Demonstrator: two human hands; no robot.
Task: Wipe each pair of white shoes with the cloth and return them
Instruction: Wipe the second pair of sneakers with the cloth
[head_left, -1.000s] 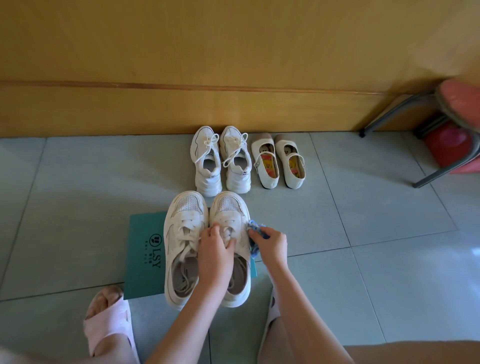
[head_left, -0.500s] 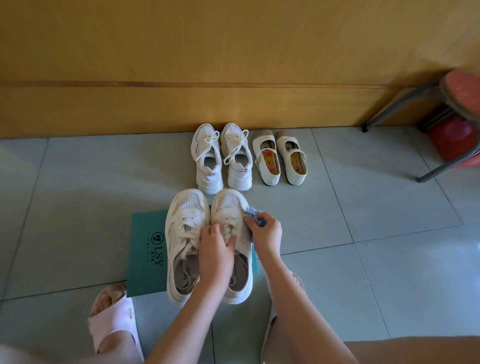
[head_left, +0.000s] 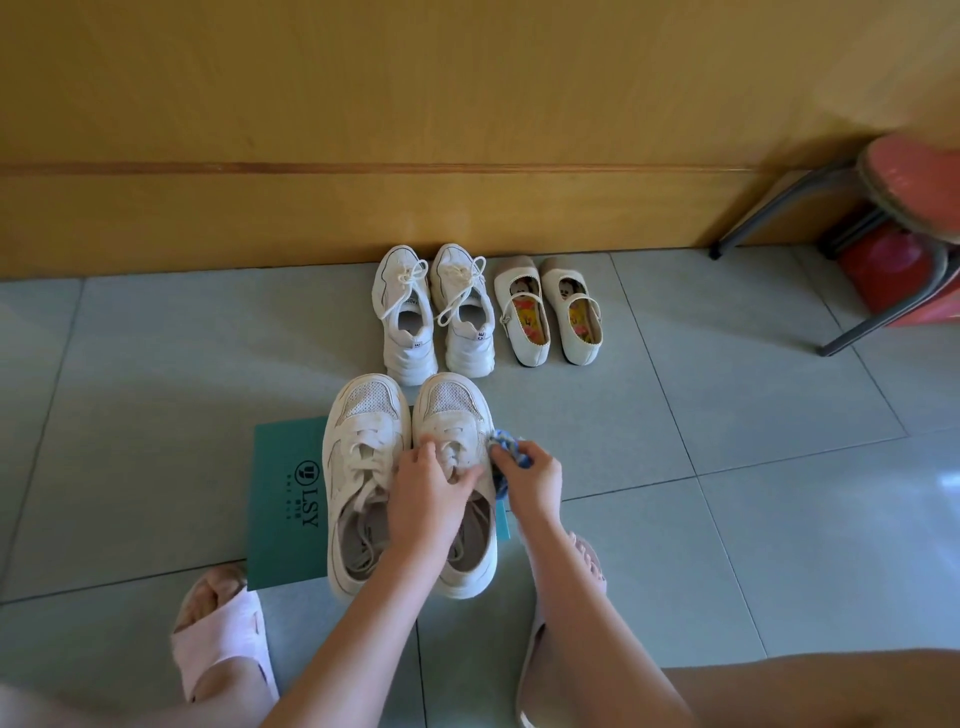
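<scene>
White mesh and scuffed leather fill the near middle of my view: the big pair of sneakers (head_left: 410, 483) stands side by side on a green card sleeve (head_left: 283, 499) laid on the pale floor tiles (head_left: 727, 519), toes pointing away from me. My left hand (head_left: 428, 499) lies across the laces of the right-hand shoe of the pair, fingers curled down onto the tongue to pin it. My right hand (head_left: 530, 480) is closed on the blue cloth (head_left: 506, 447), bunched at my fingertips and pressed to that shoe's outer right side, just behind the toe cap. I judge I am mid-wipe on this first pair. These shoes look light, with soft uppers that give under pressure and a thick stiff sole, so I think the best hold is where my left hand already is, over the lacing, or else by the heel collar; the mesh toe would dent and catch the cloth. The cloth is limp and small, so it wants a firm pinch or it will slide out against the rubber edge. Farther off, against the yellow wooden wall (head_left: 363, 130), wait the laced sneakers (head_left: 434, 317) and, just right of them, the strapped flats (head_left: 548, 312) with patterned insoles. Those flats look thinner and floppier, and I expect to grip them by the heel. A red stool (head_left: 904, 192) stands at the far right, and my pink slipper (head_left: 223, 639) shows near left.
</scene>
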